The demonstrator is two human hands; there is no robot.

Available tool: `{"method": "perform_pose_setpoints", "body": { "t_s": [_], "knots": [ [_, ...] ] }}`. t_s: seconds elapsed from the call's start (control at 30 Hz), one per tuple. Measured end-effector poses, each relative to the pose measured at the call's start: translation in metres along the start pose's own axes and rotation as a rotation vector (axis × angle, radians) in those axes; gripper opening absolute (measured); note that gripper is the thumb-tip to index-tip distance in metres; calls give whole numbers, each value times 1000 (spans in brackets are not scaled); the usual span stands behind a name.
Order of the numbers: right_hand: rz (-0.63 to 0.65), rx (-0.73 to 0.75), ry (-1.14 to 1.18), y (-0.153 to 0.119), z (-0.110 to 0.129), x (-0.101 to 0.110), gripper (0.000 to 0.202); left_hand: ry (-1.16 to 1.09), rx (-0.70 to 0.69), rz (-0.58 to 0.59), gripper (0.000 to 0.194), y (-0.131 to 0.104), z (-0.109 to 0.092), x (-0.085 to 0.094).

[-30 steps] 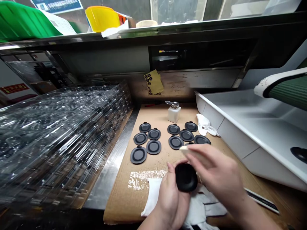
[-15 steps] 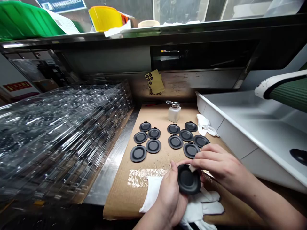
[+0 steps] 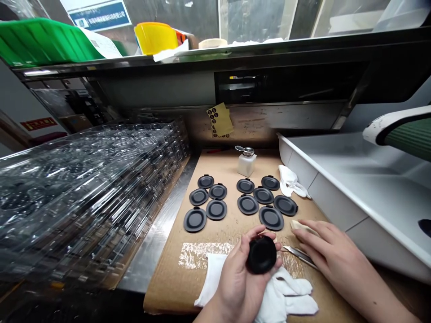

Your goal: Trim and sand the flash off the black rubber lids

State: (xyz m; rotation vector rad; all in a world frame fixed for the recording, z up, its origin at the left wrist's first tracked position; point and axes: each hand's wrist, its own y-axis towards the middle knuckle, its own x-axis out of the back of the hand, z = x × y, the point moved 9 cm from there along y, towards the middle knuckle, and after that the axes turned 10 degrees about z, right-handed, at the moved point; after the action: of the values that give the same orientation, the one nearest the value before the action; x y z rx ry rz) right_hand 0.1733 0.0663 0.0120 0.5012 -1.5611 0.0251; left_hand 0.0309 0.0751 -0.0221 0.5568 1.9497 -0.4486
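One black dish (image 3: 261, 255), left fingers (image 3: 253, 232) clasping | part-hidden block (image 3: 296, 224), right fingers (image 3: 308, 237): hold unclear

11 discs (image 3: 216, 209) are showing smooth, matt black plastic; the held disc (image 3: 261, 256) is looking darker and just as smooth. The pale block (image 3: 303, 227) is perhaps presenting a dull face, though fingers (image 3: 314, 237) are covering too much for its material to be told.

The cardboard (image 3: 168, 287) is looking brown and matt, its clear tape (image 3: 193, 256) wrinkling and glinting. The bench (image 3: 143, 264) is shining as smooth metal. Trays (image 3: 90, 179) are gleaming in clear, glossy plastic. The tub (image 3: 333, 202) is showing smooth white plastic, the bottle (image 3: 247, 166) a cloudy body under polished metal. The glove (image 3: 276, 296) is looking like soft, matt white cloth.
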Motion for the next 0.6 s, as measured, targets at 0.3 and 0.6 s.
{"method": "perform_pose_setpoints", "body": {
  "t_s": [0.3,0.6],
  "knots": [
    [11,-112,42,-26,6,6,23,508,-89,123,60,-4,-9,-4],
    [-57,3,175,-45,19,60,26,1141,-176,193,55,-8,-16,-24]
  ]
}}
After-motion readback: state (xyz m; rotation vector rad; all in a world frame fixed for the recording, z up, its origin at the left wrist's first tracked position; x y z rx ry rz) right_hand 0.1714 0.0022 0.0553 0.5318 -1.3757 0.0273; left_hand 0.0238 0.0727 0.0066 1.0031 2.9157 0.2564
